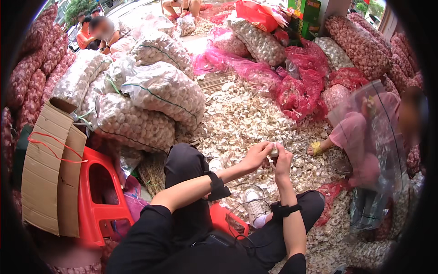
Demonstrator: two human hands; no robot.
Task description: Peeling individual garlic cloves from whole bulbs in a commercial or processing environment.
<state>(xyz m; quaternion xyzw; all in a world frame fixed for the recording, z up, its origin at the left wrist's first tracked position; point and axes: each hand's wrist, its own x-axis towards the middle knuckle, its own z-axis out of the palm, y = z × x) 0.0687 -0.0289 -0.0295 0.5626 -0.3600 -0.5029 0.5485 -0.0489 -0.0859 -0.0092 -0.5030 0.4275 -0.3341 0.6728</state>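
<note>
My two hands meet above the floor, in front of my knees. Between their fingertips is a small whitish garlic bulb (pixel 274 150), mostly covered by the fingers. My left hand (pixel 259 156) pinches it from the left, and my right hand (pixel 283 162) closes on it from the right with its thumb up. Beneath them spreads a thick layer of dry garlic skins and bits (pixel 242 123). Which part of the bulb each finger presses cannot be made out.
White net sacks of garlic (pixel 137 118) are piled at left; pink and red nets (pixel 301 91) lie at far right. A red plastic stool (pixel 102 196) and cardboard box (pixel 41 169) stand at left. A person in pink (pixel 351 132) sits at right behind a clear plastic bag (pixel 388 137).
</note>
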